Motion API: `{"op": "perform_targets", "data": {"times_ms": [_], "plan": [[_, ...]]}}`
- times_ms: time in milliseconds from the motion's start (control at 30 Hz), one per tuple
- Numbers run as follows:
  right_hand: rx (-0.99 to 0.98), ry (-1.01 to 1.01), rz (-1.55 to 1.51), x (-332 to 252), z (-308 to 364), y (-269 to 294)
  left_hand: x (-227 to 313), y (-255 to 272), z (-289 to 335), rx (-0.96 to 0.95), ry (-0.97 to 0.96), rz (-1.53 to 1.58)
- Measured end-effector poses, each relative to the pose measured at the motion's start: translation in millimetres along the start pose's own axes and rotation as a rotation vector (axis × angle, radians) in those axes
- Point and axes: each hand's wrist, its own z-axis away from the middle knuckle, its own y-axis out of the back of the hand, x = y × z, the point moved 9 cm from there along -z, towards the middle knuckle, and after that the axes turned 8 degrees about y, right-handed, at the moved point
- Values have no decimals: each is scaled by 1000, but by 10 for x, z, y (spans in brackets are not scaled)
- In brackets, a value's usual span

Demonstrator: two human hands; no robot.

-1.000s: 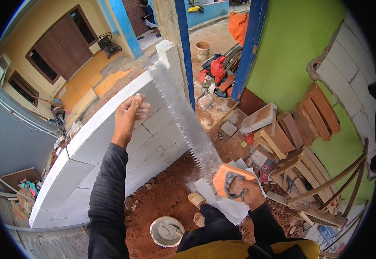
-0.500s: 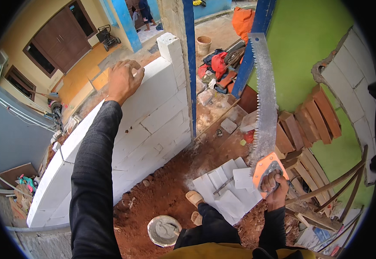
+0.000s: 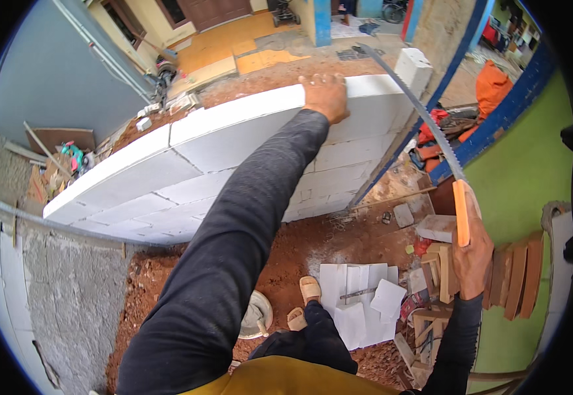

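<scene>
My left hand rests flat on the top edge of a low white block wall, arm stretched out in a dark sleeve. My right hand grips the orange handle of a long hand saw. Its toothed blade points up and away, its tip above the wall's right end near a raised white block. The blade hangs in the air just right of the wall, apart from my left hand.
White block offcuts lie on red soil by my sandalled feet. A round white bucket sits beside them. Brown bricks and wood are stacked against a green wall. Red tools lie by a blue door frame.
My view has swung left. The saw has come off the wall top and now stands lifted at the right. My left hand still rests on the wall's top edge.
</scene>
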Motion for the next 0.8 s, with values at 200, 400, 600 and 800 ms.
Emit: {"op": "perform_targets", "data": {"times_ms": [200,400,600,800], "plan": [[-13,109,73,-105,-215,-112,-32,-32,37,-2,15,48],[-15,178,64,-328,-385,-140,70,13,67,-63,35,61],[-228,180,383,-342,-465,-319,124,-17,12,-43,33,18],[-280,168,409,-284,-576,-495,125,21,4,-31,37,6]]}}
